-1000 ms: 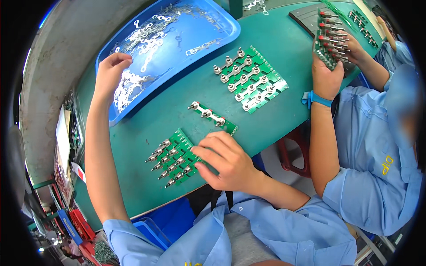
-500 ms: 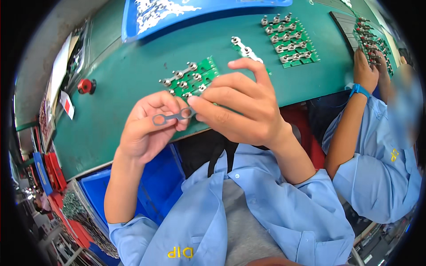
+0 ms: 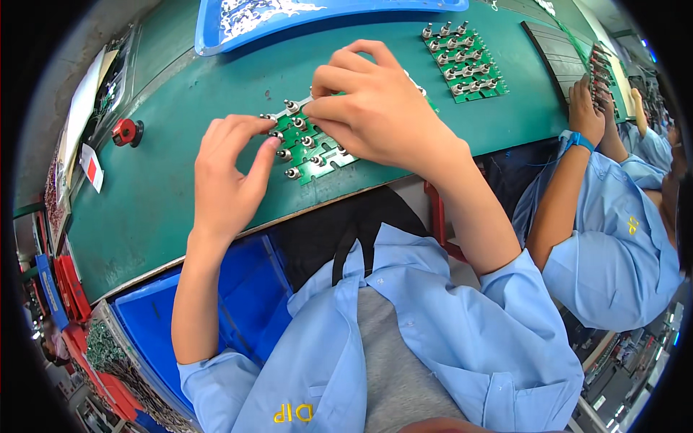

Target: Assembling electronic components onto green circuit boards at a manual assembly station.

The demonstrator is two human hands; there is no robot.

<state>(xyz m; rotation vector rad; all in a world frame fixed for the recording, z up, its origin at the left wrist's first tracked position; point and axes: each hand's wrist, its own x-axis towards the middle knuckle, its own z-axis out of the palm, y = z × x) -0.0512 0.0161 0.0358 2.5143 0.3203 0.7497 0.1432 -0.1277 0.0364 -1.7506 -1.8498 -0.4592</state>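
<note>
A green circuit board (image 3: 317, 172) lies in front of me, bearing rows of metal posts. A ringed metal strip (image 3: 280, 112) spans its far row. My left hand (image 3: 229, 169) is at the board's left edge, thumb and forefinger closing around an end post. Over the board's far right part is my right hand (image 3: 379, 108), its fingers bent and pressed together at the posts. Whatever those fingertips hold is hidden, and the loose strip seen before does not show. Another green board (image 3: 432, 105) is mostly covered by the right hand.
A blue tray (image 3: 339, 20) of pale strips stands at the back. Further right lies a green board (image 3: 473, 61) with posts and strips. At left are a red-and-black round object (image 3: 128, 133) and a tag (image 3: 92, 167). A co-worker's hand (image 3: 586, 112) holds another board at right.
The loose ringed strip between my hands has gone out of sight. Both hands have moved forward onto the board and apart. The board now sits nearer my left fingers.
</note>
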